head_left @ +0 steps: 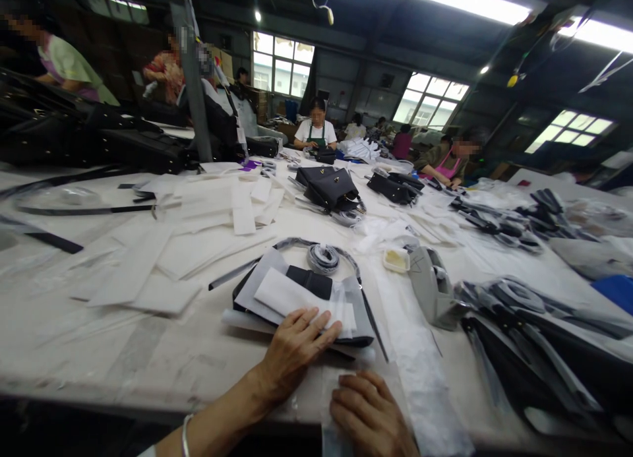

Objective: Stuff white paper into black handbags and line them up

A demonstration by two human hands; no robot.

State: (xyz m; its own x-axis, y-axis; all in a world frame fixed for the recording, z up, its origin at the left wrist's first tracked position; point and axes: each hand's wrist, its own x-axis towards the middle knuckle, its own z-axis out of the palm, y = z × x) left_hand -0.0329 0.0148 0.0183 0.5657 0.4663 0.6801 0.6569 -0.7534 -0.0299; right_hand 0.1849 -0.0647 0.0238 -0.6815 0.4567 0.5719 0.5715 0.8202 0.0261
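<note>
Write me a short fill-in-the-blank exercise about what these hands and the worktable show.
The person wears a bracelet on the ____ arm.
A sheet under the left hand lies on a bag coloured ____.
The tape dispenser stands to the ____ of that bag.
The facing co-worker's apron is ____.

Missing words: left; black; right; green.

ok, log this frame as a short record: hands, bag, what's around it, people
left hand: spread on a white sheet, over the bag; bracelet on wrist
right hand: fingers curled, over plastic film; grip unclear
bag: black, lying on the table, partly covered by white sheets
beyond bag: plastic-wrapped coil
right of bag: small tub, tape dispenser
left of bag: loose white pieces
across table: person in green apron
</note>
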